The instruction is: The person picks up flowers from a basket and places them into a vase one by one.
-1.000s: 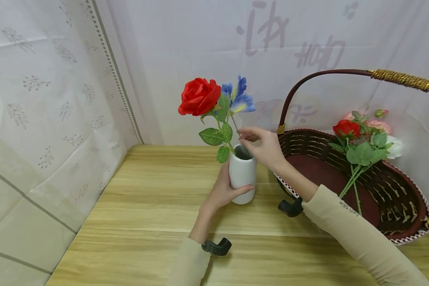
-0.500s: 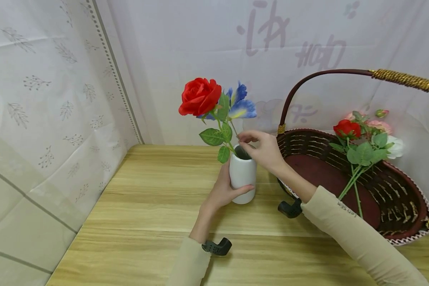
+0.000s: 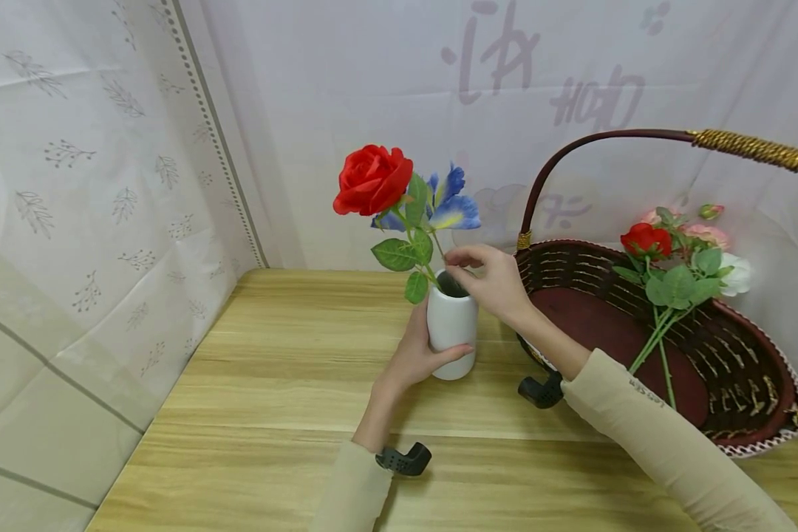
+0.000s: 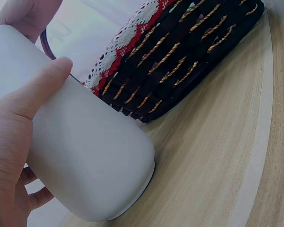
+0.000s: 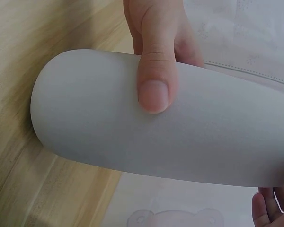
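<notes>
A white vase (image 3: 452, 332) stands upright on the wooden table, and my left hand (image 3: 417, 351) grips its side, thumb across the front. In the left wrist view the vase (image 4: 94, 151) fills much of the frame, its base on the tabletop. A red rose (image 3: 374, 181) leans left out of the vase mouth. Behind it is a blue iris (image 3: 455, 207) with yellow streaks. Just above the rim my right hand (image 3: 488, 277) pinches the iris stem between thumb and fingers. The stem's lower end is hidden by the hand and vase.
A dark woven basket (image 3: 592, 258) with a tall arched handle stands close on the right. Red, pink and white flowers (image 3: 678, 273) lean inside it over the far rim. Patterned white curtains (image 3: 359, 89) hang behind and to the left of the table (image 3: 292, 355).
The blue iris has come down lower toward the vase, and my right hand has dropped slightly with it. My left hand, the vase and the red rose stay in place.
</notes>
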Demonstrator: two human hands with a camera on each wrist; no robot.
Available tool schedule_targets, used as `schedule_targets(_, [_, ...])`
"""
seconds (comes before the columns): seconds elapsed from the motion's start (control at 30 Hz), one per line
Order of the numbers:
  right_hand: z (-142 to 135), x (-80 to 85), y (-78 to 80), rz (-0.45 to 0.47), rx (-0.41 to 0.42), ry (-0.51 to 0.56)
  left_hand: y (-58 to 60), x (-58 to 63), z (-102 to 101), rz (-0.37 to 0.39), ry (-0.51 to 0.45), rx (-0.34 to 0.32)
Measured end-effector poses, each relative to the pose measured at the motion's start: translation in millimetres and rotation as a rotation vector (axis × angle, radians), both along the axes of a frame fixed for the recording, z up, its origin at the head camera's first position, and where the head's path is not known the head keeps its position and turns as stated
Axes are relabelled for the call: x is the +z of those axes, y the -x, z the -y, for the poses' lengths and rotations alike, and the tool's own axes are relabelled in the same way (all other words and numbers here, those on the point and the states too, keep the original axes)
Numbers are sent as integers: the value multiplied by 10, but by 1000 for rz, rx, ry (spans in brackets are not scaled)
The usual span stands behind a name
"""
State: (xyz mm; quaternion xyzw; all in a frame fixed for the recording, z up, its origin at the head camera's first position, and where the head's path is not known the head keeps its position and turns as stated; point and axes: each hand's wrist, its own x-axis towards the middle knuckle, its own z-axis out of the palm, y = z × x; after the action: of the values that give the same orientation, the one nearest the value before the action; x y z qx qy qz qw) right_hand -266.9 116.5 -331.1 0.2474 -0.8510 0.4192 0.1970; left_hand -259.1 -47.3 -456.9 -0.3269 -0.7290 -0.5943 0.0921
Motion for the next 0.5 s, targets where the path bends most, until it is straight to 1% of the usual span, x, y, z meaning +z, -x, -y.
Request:
schedule_targets(0.2, [-7,-6,1,11,-7,18,-33,-38,22,-14,31,55])
schedule_targets(0.3, [-7,-13,3,14,-9,24,-60,-27,21,-22,36,76])
schedule_targets(0.33, [-9,-15,1,15,-9,27,-74,-12,19,-22,33,78])
schedule_targets(0.5, [-33,-7,-18,20,-10,49,-211,186,25,-15,6,64])
